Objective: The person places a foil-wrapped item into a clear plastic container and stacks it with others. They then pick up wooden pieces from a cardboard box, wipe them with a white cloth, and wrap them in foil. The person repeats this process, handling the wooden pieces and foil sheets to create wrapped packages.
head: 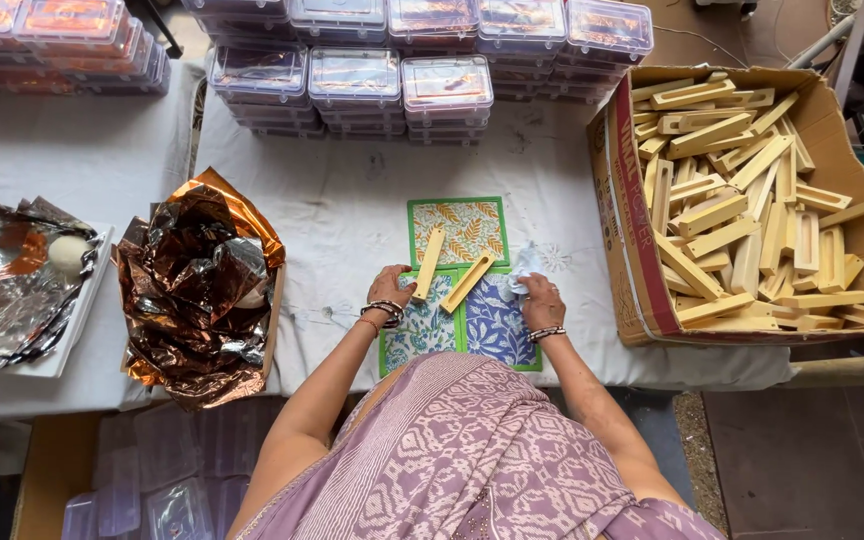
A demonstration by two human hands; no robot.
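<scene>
Three green-edged printed tiles lie on the white cloth before me: a yellow leaf one (459, 229) at the back, a teal one (423, 322) front left and a blue one (499, 322) front right. My left hand (390, 288) holds a pale wooden strip (428, 263) by its near end, laid slanting over the tiles. A second wooden strip (468, 281) lies slanted beside it. My right hand (539, 297) grips a crumpled white cloth (525, 265) at the blue tile's right edge.
A cardboard box (632, 220) full of wooden strips stands at the right. Stacks of clear plastic boxes (355, 85) line the back. Crumpled copper foil (197, 285) and silver foil on a tray (12, 285) lie to the left.
</scene>
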